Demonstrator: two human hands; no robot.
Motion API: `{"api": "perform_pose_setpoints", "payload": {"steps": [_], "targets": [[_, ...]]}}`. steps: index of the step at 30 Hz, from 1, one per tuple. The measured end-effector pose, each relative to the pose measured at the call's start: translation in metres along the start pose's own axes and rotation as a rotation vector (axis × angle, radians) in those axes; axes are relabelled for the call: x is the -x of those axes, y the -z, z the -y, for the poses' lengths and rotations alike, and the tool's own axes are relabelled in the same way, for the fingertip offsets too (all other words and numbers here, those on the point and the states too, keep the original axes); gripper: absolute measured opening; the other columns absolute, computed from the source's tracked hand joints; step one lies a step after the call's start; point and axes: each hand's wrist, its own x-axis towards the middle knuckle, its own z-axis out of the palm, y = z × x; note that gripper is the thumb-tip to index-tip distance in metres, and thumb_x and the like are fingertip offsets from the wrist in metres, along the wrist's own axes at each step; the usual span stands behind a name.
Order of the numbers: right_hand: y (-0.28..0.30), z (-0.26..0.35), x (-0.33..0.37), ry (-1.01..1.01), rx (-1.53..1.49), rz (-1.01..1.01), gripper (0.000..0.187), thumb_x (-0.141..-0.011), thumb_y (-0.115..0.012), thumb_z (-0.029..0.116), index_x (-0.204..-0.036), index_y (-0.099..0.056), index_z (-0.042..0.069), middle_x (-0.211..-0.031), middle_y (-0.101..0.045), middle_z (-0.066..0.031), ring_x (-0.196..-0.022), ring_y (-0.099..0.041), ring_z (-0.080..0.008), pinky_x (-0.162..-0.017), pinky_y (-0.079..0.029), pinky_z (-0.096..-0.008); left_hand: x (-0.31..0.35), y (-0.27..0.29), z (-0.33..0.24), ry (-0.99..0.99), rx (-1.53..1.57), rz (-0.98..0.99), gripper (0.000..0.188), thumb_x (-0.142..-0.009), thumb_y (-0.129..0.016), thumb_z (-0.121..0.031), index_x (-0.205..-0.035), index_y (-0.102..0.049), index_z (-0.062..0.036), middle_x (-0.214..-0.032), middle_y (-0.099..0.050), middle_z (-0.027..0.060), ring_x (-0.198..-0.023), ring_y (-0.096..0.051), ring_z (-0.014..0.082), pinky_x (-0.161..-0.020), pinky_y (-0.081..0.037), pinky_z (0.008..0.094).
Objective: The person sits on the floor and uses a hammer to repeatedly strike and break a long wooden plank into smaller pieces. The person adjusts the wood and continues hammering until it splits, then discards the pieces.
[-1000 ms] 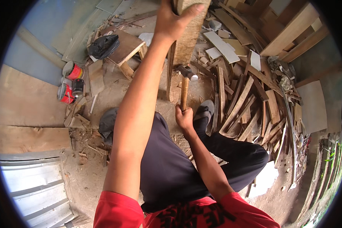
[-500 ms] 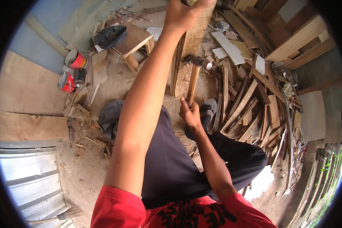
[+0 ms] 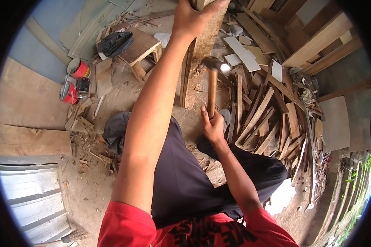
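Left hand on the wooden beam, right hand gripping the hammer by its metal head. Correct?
No: the head view shows the right hand gripping the hammer by its wooden handle, not its metal head. Left hand on the wooden beam stands.

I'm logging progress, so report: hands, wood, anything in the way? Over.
Left hand on wooden beam. Right hand gripping hammer by its handle. Hammer-to-beam contact unclear. Scrap wood heaped to the right.
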Motion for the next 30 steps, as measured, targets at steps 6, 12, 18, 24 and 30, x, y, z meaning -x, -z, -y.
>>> {"api": "perform_pose_setpoints", "payload": {"steps": [6, 12, 18, 24, 30], "targets": [[0.026, 0.066, -0.014, 0.379, -0.426, -0.033, 0.055, -0.102, -0.042, 0.056, -0.084, -0.048, 0.004, -0.062, -0.044, 0.0034, -0.051, -0.043, -0.0082, -0.044, -0.033, -0.0257, 0.008, -0.005, -0.004, 0.109, 0.012, 0.000, 0.058, -0.084, -0.078, -0.028, -0.127, -0.050, 0.0008, -0.099, -0.066, 0.0074, -0.083, -0.065, 0.0157, -0.068, -0.054, 0.0292], [0.004, -0.016, 0.001, 0.114, -0.025, -0.070, 0.053, -0.103, -0.051, 0.043, -0.071, -0.049, 0.001, -0.054, -0.042, -0.0046, -0.051, -0.041, -0.0113, -0.045, -0.033, -0.0344, 0.010, -0.016, -0.007, 0.066, -0.014, 0.025, 0.061, -0.084, -0.078, -0.030, -0.128, -0.050, 0.0018, -0.110, -0.064, 0.0105, -0.093, -0.064, 0.0167, -0.075, -0.055, 0.0317], [-0.020, -0.037, 0.008, -0.189, -0.114, 0.017, 0.053, -0.103, -0.055, 0.041, -0.071, -0.049, -0.001, -0.056, -0.039, -0.0068, -0.056, -0.038, -0.0116, -0.049, -0.037, -0.0379, 0.013, -0.013, 0.001, 0.073, -0.134, 0.010, 0.072, -0.084, -0.078, -0.036, -0.134, -0.042, 0.0025, -0.116, -0.063, 0.0145, -0.103, -0.063, 0.0220, -0.085, -0.054, 0.0356], [-0.061, -0.105, -0.011, -0.055, -0.194, 0.091, 0.044, -0.104, -0.054, 0.038, -0.073, -0.044, 0.009, -0.062, -0.039, 0.0057, -0.056, -0.034, -0.0054, -0.048, -0.030, -0.0271, 0.007, -0.012, 0.001, 0.022, 0.023, 0.102, 0.071, -0.083, -0.079, -0.037, -0.132, -0.045, 0.0024, -0.116, -0.064, 0.0130, -0.101, -0.064, 0.0209, -0.084, -0.054, 0.0343], [-0.094, -0.115, -0.051, -0.039, -0.317, 0.086, 0.043, -0.104, -0.053, 0.032, -0.070, -0.049, 0.005, -0.061, -0.046, 0.0015, -0.060, -0.042, -0.0089, -0.054, -0.036, -0.0293, 0.007, -0.014, -0.004, 0.063, 0.024, 0.152, 0.066, -0.084, -0.078, -0.035, -0.131, -0.048, 0.0017, -0.114, -0.065, 0.0113, -0.100, -0.064, 0.0193, -0.084, -0.053, 0.0338]]}}
